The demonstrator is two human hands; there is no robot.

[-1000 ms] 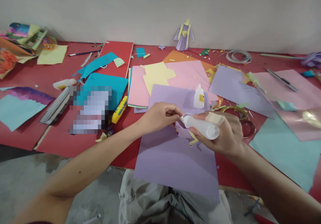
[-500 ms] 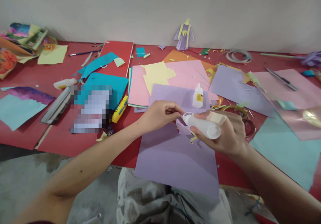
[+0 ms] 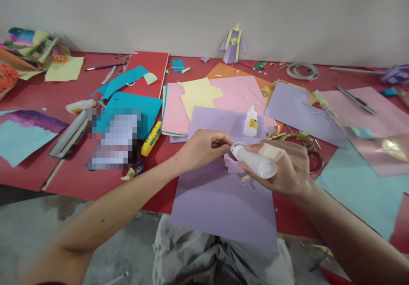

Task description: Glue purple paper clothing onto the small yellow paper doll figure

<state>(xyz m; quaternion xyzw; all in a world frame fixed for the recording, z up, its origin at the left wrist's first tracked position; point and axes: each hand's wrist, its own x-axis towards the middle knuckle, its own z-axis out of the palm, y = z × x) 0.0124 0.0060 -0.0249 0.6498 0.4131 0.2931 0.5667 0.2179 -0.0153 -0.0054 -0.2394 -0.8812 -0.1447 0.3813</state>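
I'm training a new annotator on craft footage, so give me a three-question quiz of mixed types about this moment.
1. True or false: the right hand holds a white glue bottle tipped on its side.
2. What lies directly under both hands? A) lilac paper sheet B) a green towel C) a metal tray
3. Fill in: a second, small glue bottle stands ______ on the paper beyond the hands.

Key
1. True; the nozzle points toward the left hand, whose fingers pinch a small paper piece at it.
2. A
3. upright
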